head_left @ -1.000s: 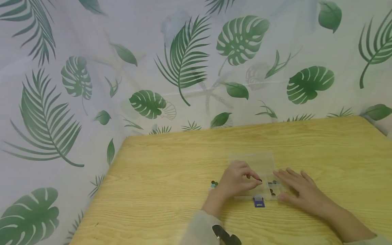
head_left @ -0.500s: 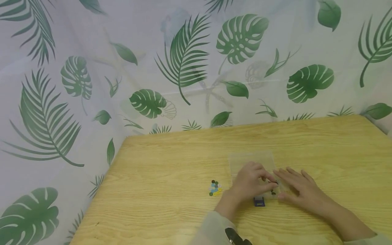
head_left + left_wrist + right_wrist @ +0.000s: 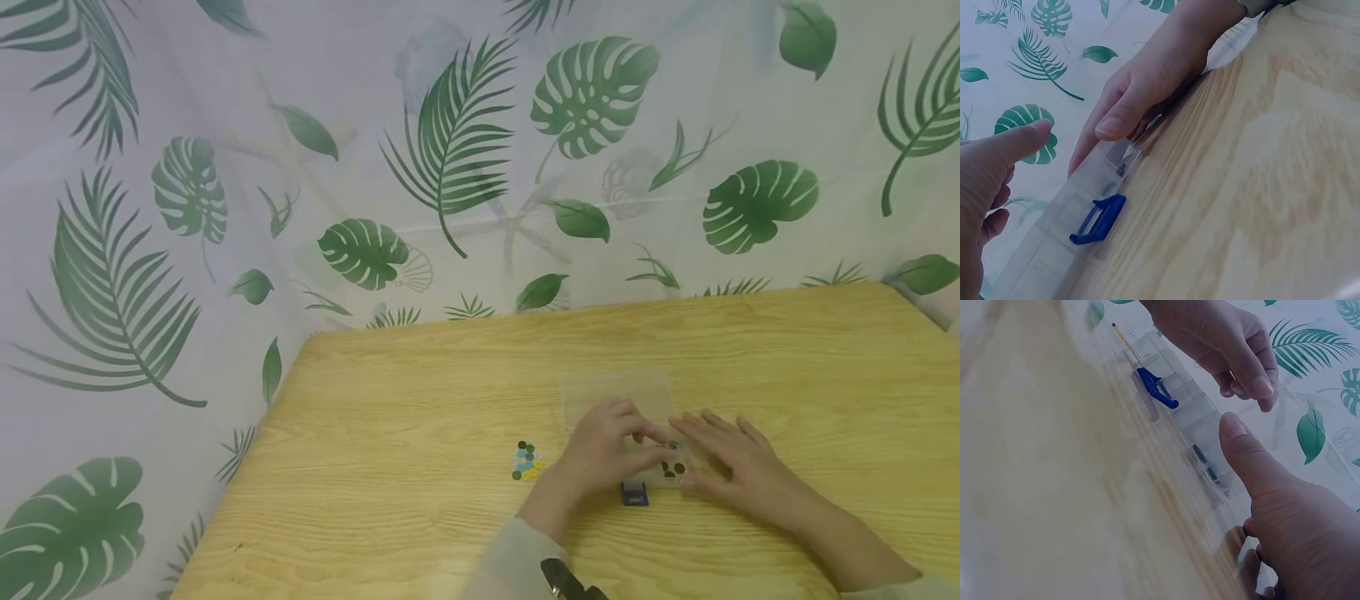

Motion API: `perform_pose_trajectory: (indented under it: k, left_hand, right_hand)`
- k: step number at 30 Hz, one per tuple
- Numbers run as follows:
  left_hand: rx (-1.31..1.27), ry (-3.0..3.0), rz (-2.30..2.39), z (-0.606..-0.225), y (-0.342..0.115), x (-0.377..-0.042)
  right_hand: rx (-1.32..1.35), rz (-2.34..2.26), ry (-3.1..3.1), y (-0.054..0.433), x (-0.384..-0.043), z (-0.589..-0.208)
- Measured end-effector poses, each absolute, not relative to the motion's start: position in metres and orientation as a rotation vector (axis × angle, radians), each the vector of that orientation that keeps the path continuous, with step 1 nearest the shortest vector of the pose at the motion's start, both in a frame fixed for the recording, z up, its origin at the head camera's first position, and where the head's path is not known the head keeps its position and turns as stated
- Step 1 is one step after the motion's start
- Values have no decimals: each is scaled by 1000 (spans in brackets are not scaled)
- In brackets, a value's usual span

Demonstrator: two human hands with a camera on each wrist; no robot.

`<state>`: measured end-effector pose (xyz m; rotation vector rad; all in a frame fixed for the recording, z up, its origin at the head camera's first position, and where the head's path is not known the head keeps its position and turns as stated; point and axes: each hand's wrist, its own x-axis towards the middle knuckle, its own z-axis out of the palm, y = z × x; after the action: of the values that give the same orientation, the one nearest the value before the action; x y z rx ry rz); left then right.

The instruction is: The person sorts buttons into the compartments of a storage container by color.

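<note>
A clear plastic compartment box (image 3: 573, 400) lies on the table with its lid folded back and a blue latch (image 3: 634, 495) at the front. Small dark round pieces, like buttons (image 3: 678, 468), lie in its right-hand compartments. My left hand (image 3: 603, 446) hovers over these compartments, thumb and forefinger extended close together. The right wrist view shows no piece between that hand's fingertips (image 3: 1263, 390). My right hand (image 3: 738, 467) rests along the box's right end with straight fingers; its thumb (image 3: 1235, 428) is beside the box wall in the right wrist view.
Left of the box is a small pile of round pieces (image 3: 527, 461) in green, blue, yellow and white. The wooden table (image 3: 405, 400) meets a leaf-printed cloth (image 3: 480, 167) at its back and left edges.
My left hand moved right to the end compartments with a dark button pinched, then let it go; another dark button now shows in the box. My right hand stayed put.
</note>
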<state>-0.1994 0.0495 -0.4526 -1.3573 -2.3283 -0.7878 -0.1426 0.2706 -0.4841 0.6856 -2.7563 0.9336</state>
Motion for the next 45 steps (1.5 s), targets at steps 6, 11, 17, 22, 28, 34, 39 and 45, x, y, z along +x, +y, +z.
perform_pose_trajectory:
  k: [6, 11, 17, 22, 28, 34, 39, 45]
  left_hand:
    - [-1341, -2449, -931, -451, 31, -195]
    - [-1358, -2411, -1005, -455, 13, -196]
    - [-1220, -2534, -1004, -460, -12, -198]
    - [-1077, -2672, -1092, -461, -35, -200]
    - [-987, -2713, -1213, -460, -65, -204]
    - [-808, -2780, -1353, -465, -93, -215]
    - [-705, -2791, -1399, -469, -112, -224]
    - [-750, -2796, -1374, -471, -121, -226]
  right_hand:
    - [670, 899, -2772, 269, -142, -484]
    - [663, 896, -2774, 269, -142, -483]
    - [668, 897, -2769, 269, -142, -482]
    - [668, 901, -2771, 268, -142, -482]
    - [670, 908, -2762, 268, -143, -482]
    - [666, 888, -2764, 269, -143, -482]
    - [666, 902, -2769, 269, -143, -482]
    - [661, 912, -2776, 270, -142, -484]
